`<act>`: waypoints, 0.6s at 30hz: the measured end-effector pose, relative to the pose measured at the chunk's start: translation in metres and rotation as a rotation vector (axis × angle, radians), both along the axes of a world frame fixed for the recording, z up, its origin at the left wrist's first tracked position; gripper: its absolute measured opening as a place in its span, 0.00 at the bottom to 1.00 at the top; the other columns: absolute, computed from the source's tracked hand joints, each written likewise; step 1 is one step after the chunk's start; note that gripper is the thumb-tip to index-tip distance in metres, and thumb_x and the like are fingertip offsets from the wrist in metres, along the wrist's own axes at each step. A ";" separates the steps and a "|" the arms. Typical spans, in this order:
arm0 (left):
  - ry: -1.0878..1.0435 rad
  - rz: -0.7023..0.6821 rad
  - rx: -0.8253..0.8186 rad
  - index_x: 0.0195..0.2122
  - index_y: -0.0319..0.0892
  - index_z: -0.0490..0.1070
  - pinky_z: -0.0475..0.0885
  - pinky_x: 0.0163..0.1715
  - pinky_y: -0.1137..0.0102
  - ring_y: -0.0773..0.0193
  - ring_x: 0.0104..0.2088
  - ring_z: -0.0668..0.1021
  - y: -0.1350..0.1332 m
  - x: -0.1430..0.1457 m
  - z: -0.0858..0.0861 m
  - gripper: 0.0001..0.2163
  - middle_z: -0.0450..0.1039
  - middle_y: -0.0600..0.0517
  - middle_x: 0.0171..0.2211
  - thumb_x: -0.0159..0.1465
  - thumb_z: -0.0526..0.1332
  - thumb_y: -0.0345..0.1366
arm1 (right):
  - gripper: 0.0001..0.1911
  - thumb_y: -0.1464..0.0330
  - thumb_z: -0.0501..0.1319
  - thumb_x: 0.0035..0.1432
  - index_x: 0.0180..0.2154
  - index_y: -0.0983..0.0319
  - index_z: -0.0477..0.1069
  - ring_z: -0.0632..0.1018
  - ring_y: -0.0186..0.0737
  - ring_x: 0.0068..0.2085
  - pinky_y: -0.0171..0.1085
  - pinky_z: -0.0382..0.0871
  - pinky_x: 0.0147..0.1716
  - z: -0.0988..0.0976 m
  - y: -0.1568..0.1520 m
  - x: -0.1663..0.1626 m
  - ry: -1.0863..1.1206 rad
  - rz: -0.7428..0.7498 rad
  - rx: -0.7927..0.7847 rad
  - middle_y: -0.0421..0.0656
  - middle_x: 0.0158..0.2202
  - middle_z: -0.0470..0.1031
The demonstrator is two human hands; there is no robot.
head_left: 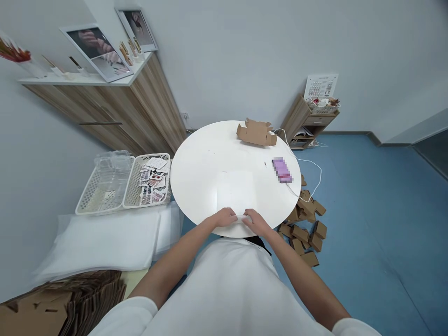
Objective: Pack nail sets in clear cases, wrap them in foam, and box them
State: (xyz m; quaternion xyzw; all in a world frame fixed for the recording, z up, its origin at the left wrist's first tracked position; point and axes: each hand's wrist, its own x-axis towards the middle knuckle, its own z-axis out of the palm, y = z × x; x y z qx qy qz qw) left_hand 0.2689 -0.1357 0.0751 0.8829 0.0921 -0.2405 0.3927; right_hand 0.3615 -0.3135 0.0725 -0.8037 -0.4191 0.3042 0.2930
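Note:
A thin white packing sheet (237,189), probably foam, lies on the round white table (196,158) in front of me. My left hand (226,216) grips the sheet's near edge, its fingers curled over it. Close by on the right, my right hand (256,222) pinches the same edge. Between the two hands that edge looks folded or rolled over; whether anything lies inside it I cannot tell. Farther back on the table sits a partly unfolded brown cardboard box (257,133).
A blurred purple phone (282,170) with a white cable (321,172) lies at the table's right. Two white baskets (126,186) hold printed cards and clear plastic. White sheets (105,238) and flat cardboard (70,303) are stacked at left. Small brown boxes (308,233) cover floor at right.

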 end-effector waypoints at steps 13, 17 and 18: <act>-0.031 0.304 -0.067 0.39 0.42 0.70 0.67 0.36 0.72 0.62 0.39 0.74 0.040 -0.004 -0.019 0.14 0.73 0.51 0.40 0.54 0.54 0.38 | 0.14 0.59 0.54 0.53 0.37 0.59 0.70 0.73 0.42 0.39 0.37 0.65 0.34 -0.027 0.028 0.044 0.065 -0.139 -0.123 0.44 0.40 0.73; 0.004 0.368 0.090 0.33 0.40 0.70 0.67 0.32 0.69 0.59 0.35 0.74 0.041 -0.008 -0.027 0.10 0.73 0.49 0.32 0.54 0.52 0.35 | 0.13 0.63 0.52 0.54 0.40 0.59 0.68 0.73 0.42 0.41 0.39 0.66 0.37 -0.040 0.018 0.049 -0.007 -0.286 -0.122 0.45 0.41 0.72; 0.006 0.378 0.112 0.33 0.39 0.70 0.67 0.33 0.68 0.58 0.35 0.74 0.040 -0.009 -0.027 0.10 0.72 0.48 0.32 0.54 0.52 0.34 | 0.14 0.64 0.51 0.54 0.42 0.59 0.67 0.72 0.43 0.42 0.40 0.66 0.38 -0.041 0.015 0.049 -0.018 -0.311 -0.132 0.46 0.42 0.71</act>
